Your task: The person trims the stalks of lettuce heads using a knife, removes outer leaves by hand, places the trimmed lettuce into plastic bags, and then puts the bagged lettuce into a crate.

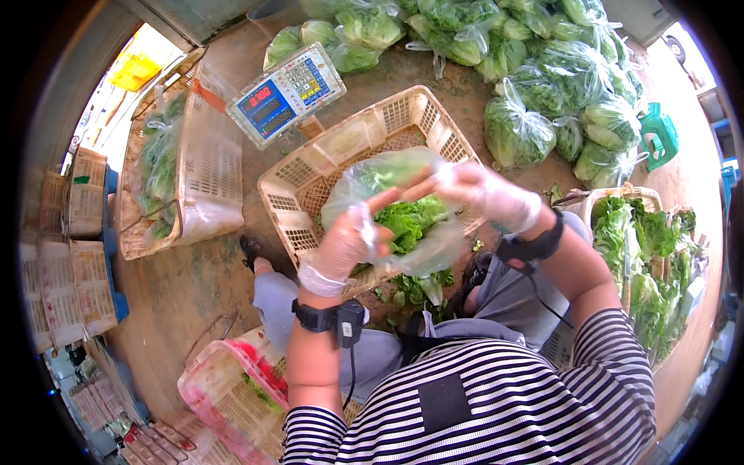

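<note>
A clear plastic bag (353, 182) with leafy green lettuce (411, 225) in it rests in a shallow cream plastic basket (279, 167) in front of me. My left hand (345, 244), in a thin see-through glove, is closed on the bag's near left edge. Across the bag, my right hand (480, 194), gloved likewise, grips its far right edge. Fingers of both hands come close together over the bag's mouth and are partly smeared by motion. Black straps circle both wrists.
A scale display (287, 94) stands beyond the basket. Several bagged lettuces (519, 128) are piled at the far right, beside a green jug (659, 136). Loose lettuce fills a crate (628, 200) at right. A tall crate (213, 174) stands left, a pink-stained one (221, 380) near left.
</note>
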Motion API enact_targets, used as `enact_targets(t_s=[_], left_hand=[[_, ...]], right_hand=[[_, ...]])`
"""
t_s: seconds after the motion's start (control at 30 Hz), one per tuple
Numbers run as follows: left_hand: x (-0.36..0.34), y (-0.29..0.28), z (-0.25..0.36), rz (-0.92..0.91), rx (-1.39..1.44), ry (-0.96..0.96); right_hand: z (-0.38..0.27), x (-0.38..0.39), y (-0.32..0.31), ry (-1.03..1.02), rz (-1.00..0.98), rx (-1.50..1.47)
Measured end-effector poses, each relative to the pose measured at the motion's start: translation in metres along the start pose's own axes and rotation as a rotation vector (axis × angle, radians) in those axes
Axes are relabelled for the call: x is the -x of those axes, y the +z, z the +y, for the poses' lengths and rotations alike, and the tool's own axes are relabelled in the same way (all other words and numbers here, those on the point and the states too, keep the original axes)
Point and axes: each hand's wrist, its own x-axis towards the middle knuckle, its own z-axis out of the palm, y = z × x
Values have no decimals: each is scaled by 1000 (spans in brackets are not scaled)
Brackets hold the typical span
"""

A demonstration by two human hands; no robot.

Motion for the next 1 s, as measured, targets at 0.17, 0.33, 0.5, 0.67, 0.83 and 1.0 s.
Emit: enact_targets(t_s=[0.17, 0.33, 0.5, 0.67, 0.83, 1.0], left_hand=[[0, 17, -9, -205, -388, 125], [12, 1, -9, 186, -294, -29], [-2, -86, -90, 731, 476, 168], [5, -27, -74, 425, -64, 129], [10, 5, -72, -124, -835, 518], [1, -7, -81, 204, 455, 537]], right_hand=[[23, -66, 52, -424, -429, 615], [48, -81, 43, 44, -679, 640], [98, -33, -7, 564, 2, -168], [207, -43, -46, 564, 601, -1127], [266, -97, -52, 973, 824, -1103], [287, -60, -97, 490, 913, -1125]])
